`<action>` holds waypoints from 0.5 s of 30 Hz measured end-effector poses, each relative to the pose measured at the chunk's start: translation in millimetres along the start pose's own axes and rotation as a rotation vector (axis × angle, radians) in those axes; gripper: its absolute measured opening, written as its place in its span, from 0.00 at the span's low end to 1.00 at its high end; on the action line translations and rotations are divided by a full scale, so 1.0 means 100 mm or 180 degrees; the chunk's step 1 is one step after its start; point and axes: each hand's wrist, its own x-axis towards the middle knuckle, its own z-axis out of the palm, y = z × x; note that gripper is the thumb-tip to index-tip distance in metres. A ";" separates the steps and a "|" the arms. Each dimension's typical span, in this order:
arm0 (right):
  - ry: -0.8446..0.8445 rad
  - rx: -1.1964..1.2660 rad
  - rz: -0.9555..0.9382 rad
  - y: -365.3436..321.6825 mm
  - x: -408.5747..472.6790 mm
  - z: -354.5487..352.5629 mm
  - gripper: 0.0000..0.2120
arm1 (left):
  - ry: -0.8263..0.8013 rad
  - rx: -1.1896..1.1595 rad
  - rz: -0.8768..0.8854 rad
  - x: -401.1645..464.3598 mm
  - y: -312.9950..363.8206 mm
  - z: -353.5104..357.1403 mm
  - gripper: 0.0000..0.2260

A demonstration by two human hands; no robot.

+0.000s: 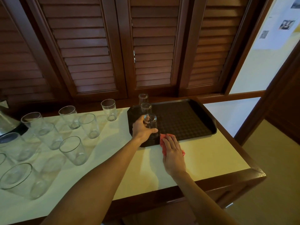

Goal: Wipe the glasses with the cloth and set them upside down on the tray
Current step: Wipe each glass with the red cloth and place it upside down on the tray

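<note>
A dark textured tray (183,120) lies at the right of the pale counter. Along its left edge three clear glasses stand upside down in a row: a far one (143,98), a middle one (146,108) and a near one (151,125). My left hand (141,129) grips the near glass, thumb in front and fingers curled behind it. My right hand (172,150) lies flat on a red cloth (163,140) at the tray's front edge. Several upright clear glasses (89,125) stand on the counter to the left.
A metal jug (7,120) stands at the far left. Dark louvred shutters (100,54) close off the back of the counter. The counter's wooden edge (235,177) runs along the front and right, with a floor drop beyond.
</note>
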 end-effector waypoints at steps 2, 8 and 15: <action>0.0022 -0.0009 0.0000 0.01 0.02 0.02 0.28 | -0.0001 0.0039 -0.0050 0.03 0.00 0.01 0.33; -0.0019 -0.0058 0.0058 -0.02 0.06 0.03 0.29 | 0.0003 0.0096 -0.0173 0.06 0.00 0.02 0.35; -0.0012 -0.0069 0.0028 -0.02 0.04 0.01 0.30 | -0.0122 0.0133 -0.0252 0.00 -0.01 -0.06 0.40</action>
